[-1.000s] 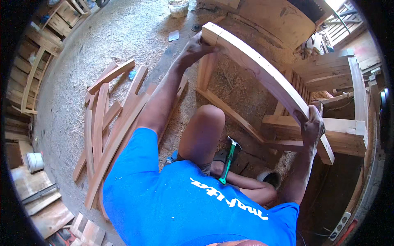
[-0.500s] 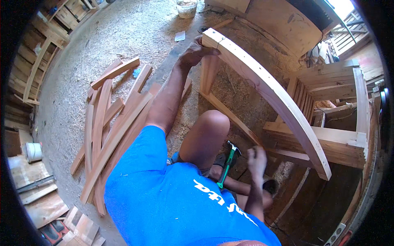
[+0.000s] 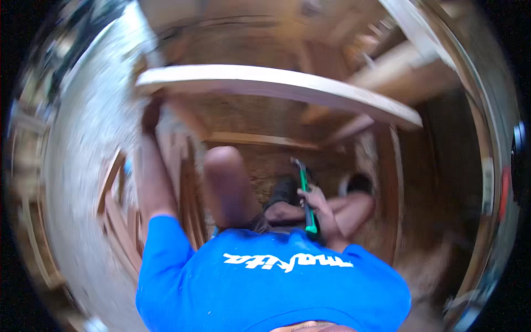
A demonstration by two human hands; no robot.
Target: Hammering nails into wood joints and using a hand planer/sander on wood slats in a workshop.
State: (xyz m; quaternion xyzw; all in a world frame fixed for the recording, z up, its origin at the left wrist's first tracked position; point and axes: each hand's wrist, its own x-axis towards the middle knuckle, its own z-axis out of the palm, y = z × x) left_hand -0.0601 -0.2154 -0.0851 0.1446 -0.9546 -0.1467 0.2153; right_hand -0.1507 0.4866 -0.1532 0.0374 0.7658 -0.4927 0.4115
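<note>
1. Reddish-brown wood strips point(image 3: 117, 224) lie heaped, long and narrow, between the left forearm point(image 3: 155, 177) and the left edge of the floor point(image 3: 83, 149).
2. One bent knee point(image 3: 224, 171) rises in front of the wooden bar point(image 3: 260, 139) and blocks part of the ground behind it; the other, folded leg point(image 3: 354, 213) partly covers a bucket point(image 3: 359, 183), whose round, dark mouth shows.
3. Blurred timber pieces point(image 3: 409, 72) crowd the far right corner of the floor, and a pale power strip point(image 3: 488, 185) is near its right edge.
4. Ahead of the knees, the curved board point(image 3: 276, 80) spans most of the space crosswise above the bar: pale, smooth-faced, bowed gently upward, its right end lower than its left.
5. The left hand point(image 3: 152, 113) is at the underside of the board's left end; blur hides its fingers, so I cannot tell how far they close.
6. The right hand point(image 3: 314, 200) wraps around the handle of a hammer point(image 3: 311, 221), green and black, its metal head pointing away from the blue cloth shirt point(image 3: 265, 293), well apart from the board.
</note>
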